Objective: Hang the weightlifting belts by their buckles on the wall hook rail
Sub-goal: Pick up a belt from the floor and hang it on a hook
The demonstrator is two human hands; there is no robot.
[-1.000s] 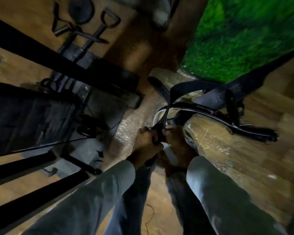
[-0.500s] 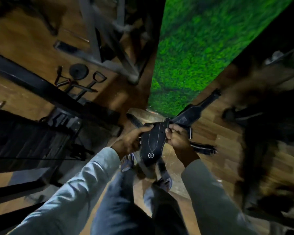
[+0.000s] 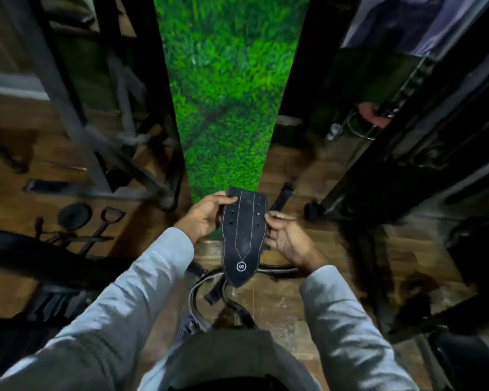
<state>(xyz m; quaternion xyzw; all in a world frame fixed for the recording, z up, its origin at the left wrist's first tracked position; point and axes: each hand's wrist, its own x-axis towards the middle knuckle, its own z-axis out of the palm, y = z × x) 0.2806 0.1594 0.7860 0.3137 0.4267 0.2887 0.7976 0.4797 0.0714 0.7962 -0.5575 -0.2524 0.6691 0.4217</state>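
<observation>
A black weightlifting belt (image 3: 244,235) with white stitching, punched holes and a round "S" mark is held up in front of me, its holed end pointing away. My left hand (image 3: 205,218) grips its left edge near the top. My right hand (image 3: 287,238) holds its right edge lower down. The rest of the belt curls down to the floor (image 3: 308,306) in a loop (image 3: 198,292) near my feet. No buckle and no hook rail can be made out in this view.
A green artificial-grass wall panel (image 3: 229,94) rises straight ahead. Grey and black gym machine frames (image 3: 102,131) stand to the left, a black rack (image 3: 407,142) to the right. Cable handles and a small weight plate (image 3: 75,215) lie on the wooden floor at left.
I have risen from bending low over the floor. Both hands have lifted the belt end up and turned it flat toward me; the view has swung up to face the green wall.
</observation>
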